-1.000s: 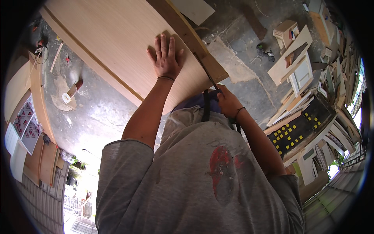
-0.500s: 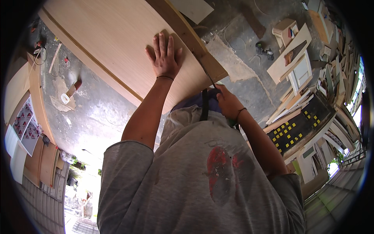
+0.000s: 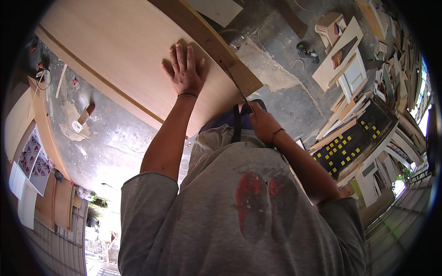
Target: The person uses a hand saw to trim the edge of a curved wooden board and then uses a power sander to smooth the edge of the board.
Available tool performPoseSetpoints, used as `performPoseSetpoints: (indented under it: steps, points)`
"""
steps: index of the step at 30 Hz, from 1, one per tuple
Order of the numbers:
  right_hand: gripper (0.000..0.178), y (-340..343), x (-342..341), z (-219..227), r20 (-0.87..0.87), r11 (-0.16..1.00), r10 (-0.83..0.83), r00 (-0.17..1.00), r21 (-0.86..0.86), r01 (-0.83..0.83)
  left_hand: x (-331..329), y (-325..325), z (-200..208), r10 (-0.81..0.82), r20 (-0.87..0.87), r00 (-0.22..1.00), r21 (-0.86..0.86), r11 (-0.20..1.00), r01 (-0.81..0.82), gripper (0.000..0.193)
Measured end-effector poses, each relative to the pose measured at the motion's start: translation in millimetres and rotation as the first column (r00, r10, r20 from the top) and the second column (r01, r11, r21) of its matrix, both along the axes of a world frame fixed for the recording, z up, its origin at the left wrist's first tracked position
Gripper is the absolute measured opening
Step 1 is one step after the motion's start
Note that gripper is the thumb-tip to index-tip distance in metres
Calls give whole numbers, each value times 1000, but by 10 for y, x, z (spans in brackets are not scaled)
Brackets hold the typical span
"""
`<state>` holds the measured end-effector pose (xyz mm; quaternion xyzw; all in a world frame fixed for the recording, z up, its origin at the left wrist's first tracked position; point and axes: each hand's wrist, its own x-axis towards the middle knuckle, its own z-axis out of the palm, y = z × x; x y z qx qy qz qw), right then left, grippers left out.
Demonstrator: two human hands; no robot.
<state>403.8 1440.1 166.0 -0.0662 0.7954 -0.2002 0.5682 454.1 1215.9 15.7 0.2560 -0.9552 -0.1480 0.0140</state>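
Observation:
A large pale wood panel (image 3: 124,50) with a curved look stretches ahead of me. Darker brown wood (image 3: 209,34) borders its right side. My left hand (image 3: 185,73) lies flat on the panel near that side, fingers spread. In my right hand (image 3: 264,124), close to my waist, is a hand tool with a long thin dark blade (image 3: 238,89); its handle is hidden in my fist. The blade lies along the panel's right edge, where the pale sheet meets the brown wood, near the close corner. Whether the blade is toothed cannot be made out.
Grey concrete floor (image 3: 290,108) surrounds the panel. At right lie a green-black power tool (image 3: 307,53), a small wooden box (image 3: 329,28), a white framed board (image 3: 352,76) and stacked offcuts. A black board with yellow squares (image 3: 343,152) sits lower right. Sheets (image 3: 27,177) lean at left.
My right hand has shifted slightly left, and more of the blade shows along the panel edge. My left hand stays flat on the panel. The whole view has moved a little.

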Motion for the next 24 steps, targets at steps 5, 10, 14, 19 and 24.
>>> performPoseSetpoints:
  steps: [5,10,14,19,24]
  points:
    - [42,-137,-30,-491,48,992,-116,992,-37,118,-43,0,20,-12,12,1000,-10,1000,12,59]
    - [42,-242,-422,-190,57,928,-331,942,-159,336,6,-45,-36,-77,-38,996,-46,996,75,59]
    - [42,152,-624,22,142,683,-677,722,-244,688,-84,138,259,-510,263,819,60,856,514,57]
    - [40,844,-549,94,51,578,-807,588,-140,804,-408,634,531,-868,419,268,425,448,786,30]
    - [41,1244,-271,89,52,526,-843,536,-135,840,-467,732,463,-848,465,254,555,503,662,23]
